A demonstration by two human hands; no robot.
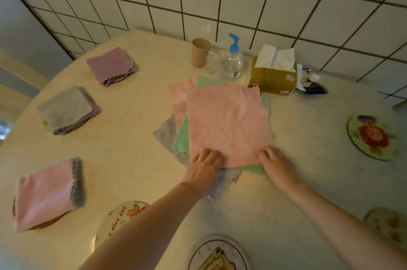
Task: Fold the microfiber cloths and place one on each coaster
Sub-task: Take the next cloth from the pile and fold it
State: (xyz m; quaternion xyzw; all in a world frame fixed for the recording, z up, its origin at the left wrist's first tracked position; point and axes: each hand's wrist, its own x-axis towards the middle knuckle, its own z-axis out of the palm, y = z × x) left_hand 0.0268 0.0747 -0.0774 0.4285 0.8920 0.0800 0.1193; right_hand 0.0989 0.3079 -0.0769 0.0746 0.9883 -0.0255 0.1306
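Note:
A flat pink cloth (229,120) tops a pile of unfolded cloths in the middle of the table, over another pink cloth (179,98), a green cloth (181,137) and a grey cloth (165,131). My left hand (204,164) grips the top cloth's near-left corner, and my right hand (276,164) grips its near-right corner. At the left, folded purple (110,65), grey (66,109) and pink (46,192) cloths each lie on a coaster. Bare coasters lie near me (121,219), (218,256) and at the right (372,137), (387,225).
Behind the pile, along the tiled wall, stand a paper cup (200,52), a clear pump bottle with a blue top (231,60) and a tissue box (273,78). Small dark items (312,87) lie right of the box. The table's edge curves round at the left.

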